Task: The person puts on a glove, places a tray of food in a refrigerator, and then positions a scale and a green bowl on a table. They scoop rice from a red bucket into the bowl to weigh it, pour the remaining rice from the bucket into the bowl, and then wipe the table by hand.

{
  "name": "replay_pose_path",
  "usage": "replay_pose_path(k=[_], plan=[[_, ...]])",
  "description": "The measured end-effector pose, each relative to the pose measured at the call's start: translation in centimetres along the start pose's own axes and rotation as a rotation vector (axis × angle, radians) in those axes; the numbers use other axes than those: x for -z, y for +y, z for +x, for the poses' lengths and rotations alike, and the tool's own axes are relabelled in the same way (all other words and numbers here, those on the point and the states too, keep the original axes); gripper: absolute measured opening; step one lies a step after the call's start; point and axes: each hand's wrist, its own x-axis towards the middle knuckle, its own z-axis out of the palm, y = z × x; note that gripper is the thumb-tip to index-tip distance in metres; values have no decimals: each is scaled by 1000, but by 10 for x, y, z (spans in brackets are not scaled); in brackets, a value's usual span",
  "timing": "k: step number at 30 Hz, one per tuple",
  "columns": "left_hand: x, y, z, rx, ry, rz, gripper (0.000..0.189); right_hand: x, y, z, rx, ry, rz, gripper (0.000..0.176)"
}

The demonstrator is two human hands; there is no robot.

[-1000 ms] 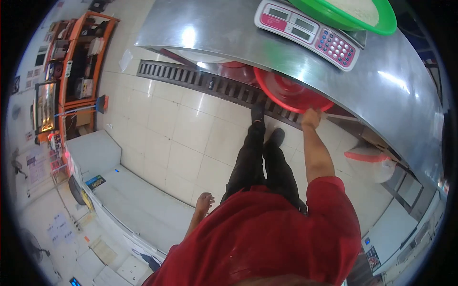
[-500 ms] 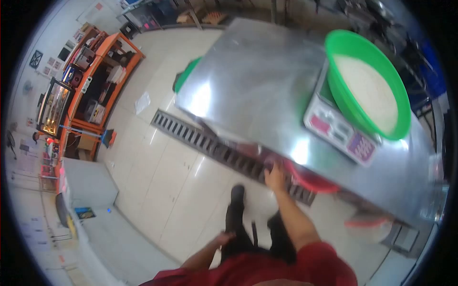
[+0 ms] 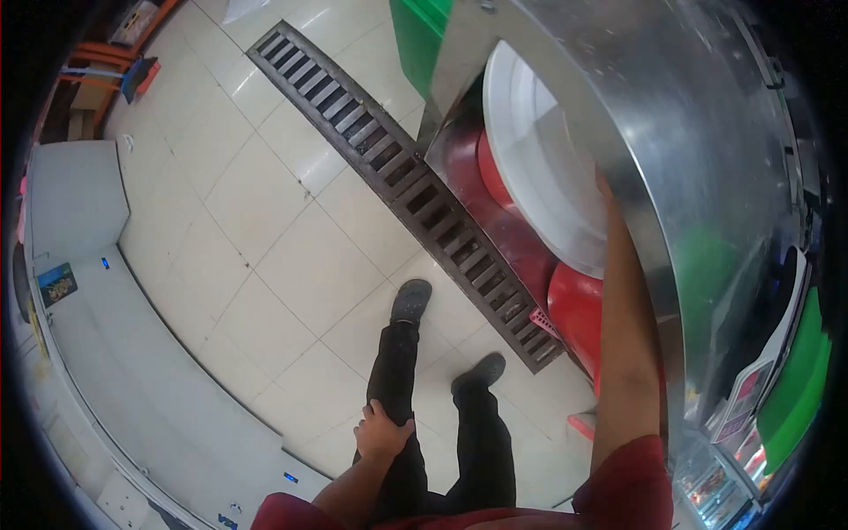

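Observation:
My left hand (image 3: 382, 430) rests on my thigh, its fingers spread over the dark trousers (image 3: 394, 374). On the other side, my right arm reaches under the edge of the steel table (image 3: 707, 115). Only a sliver of my right hand (image 3: 602, 184) shows beside a large white round lid or basin (image 3: 539, 150); its fingers are hidden. Red containers (image 3: 576, 305) sit below and beside the white piece, on the lower shelf.
A metal floor grate (image 3: 411, 190) runs diagonally beside the table. A green container (image 3: 420, 40) is at the table's far end. White cabinets (image 3: 168, 353) line the left side. The scale (image 3: 742, 397) and green basin (image 3: 799, 380) are at the right.
The view has dropped and come closer to the table's underside. My right arm has moved in under the tabletop, and the white round piece has come into view. My left hand now lies spread on the leg.

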Motion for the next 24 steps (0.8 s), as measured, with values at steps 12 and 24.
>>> replay_pose_path(k=[12,24], plan=[[6,0,6,12,27,95,87,-2,39,-5,2,70,7,49],[-14,3,3,-26,88,128,85,47,344,-197,-265,251,-118,49]])
